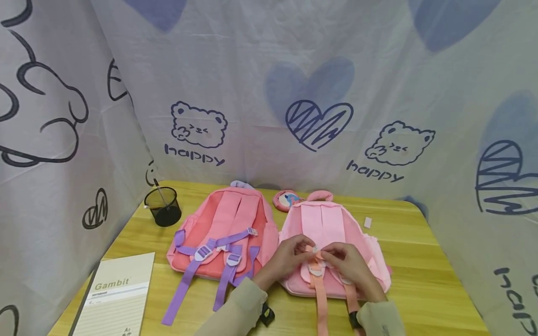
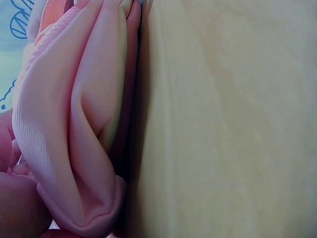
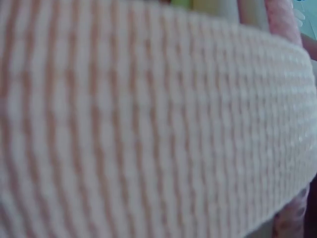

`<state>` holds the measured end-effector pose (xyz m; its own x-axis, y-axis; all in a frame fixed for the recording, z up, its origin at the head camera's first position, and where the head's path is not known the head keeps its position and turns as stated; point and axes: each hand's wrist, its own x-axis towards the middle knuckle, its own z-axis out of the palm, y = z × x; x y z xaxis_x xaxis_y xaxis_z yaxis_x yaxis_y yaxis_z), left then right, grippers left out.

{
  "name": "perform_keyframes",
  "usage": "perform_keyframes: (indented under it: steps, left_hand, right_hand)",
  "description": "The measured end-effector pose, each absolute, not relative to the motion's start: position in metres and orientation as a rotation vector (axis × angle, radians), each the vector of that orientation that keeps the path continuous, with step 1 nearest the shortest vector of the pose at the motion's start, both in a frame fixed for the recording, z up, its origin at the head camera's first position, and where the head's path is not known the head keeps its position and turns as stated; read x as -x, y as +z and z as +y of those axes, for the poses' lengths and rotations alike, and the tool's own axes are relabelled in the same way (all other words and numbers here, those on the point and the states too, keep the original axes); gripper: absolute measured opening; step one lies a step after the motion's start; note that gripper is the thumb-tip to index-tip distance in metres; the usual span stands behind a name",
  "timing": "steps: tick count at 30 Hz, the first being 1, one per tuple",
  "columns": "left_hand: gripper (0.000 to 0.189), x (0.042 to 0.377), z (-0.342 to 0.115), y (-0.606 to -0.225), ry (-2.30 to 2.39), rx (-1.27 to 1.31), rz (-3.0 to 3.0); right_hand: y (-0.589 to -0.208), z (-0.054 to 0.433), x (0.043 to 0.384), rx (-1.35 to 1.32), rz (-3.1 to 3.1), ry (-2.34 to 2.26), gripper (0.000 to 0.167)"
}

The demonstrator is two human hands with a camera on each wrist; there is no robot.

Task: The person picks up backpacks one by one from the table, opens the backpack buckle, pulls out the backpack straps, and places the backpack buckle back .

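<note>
Buckle [image 1: 315, 249] midway between left hand [image 1: 289, 254] and right hand [image 1: 346, 261], pinched by both, equally near; long axis unclear; pink backpack [image 1: 352, 228] beneath.

Head view: on the notebook [image 1: 115, 305] at my left I read "Gambit" [image 1: 111, 284] in large letters, "NOTEBOOK" [image 1: 99, 293] in small capitals beneath, "A5" [image 1: 127, 329] near the bottom; characters under that, too small for me. On the cloth backdrop [image 1: 252, 60] I read "happy" [image 1: 194, 155] below each of two bear drawings [image 1: 199, 123]; far right, a slanting "hap" [image 1: 514, 298], cut off.
</note>
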<state>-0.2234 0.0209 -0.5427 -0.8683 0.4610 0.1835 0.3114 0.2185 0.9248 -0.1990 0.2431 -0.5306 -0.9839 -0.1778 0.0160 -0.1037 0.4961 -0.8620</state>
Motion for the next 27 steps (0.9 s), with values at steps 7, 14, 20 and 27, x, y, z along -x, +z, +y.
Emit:
perform_keyframes:
  steps: [7,14,20,27]
  left_hand:
    - [0.015,0.2227,0.0202,-0.5414,1.703,-0.749,2.356]
    - [0.015,0.2228,0.0204,-0.5421,1.689,-0.756,2.375]
    - [0.014,0.2232,0.0206,-0.5421,1.706,-0.750,2.350]
    - [0.015,0.2217,0.0209,-0.5409,1.725,-0.758,2.346]
  right_hand:
    - [-0.5341,0.2402,0.2028,0.333,2.660,-1.540,0.016]
    - [-0.5341,0.2358,0.2057,0.349,2.684,-1.531,0.012]
    - [-0.5334,0.2379,0.2041,0.329,2.678,-1.535,0.017]
    - [-0.5334,0.2414,0.2007,0.267,2.659,-1.557,0.018]
